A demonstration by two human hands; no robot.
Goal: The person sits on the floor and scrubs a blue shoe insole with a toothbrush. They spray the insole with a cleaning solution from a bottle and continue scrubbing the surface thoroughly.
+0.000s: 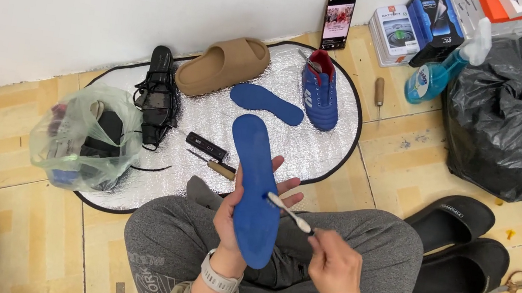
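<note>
My left hand (233,221) holds a blue shoe insole (255,180) upright over my lap, fingers behind it. My right hand (334,264) grips a white toothbrush (290,213) whose head touches the insole's right edge. A second blue insole (266,102) lies on the silver mat (210,119) beyond, next to a blue sports shoe (319,92). A tan slide sandal (223,65) and a black shoe (158,95) also rest on the mat.
A clear plastic bag (85,139) of items sits at left, a big black rubbish bag (517,118) at right. Black slides (458,242), scissors (517,284), a blue spray bottle (438,73), boxes (417,26), a phone (338,18) leaning on the wall, and small tools (212,156) lie around.
</note>
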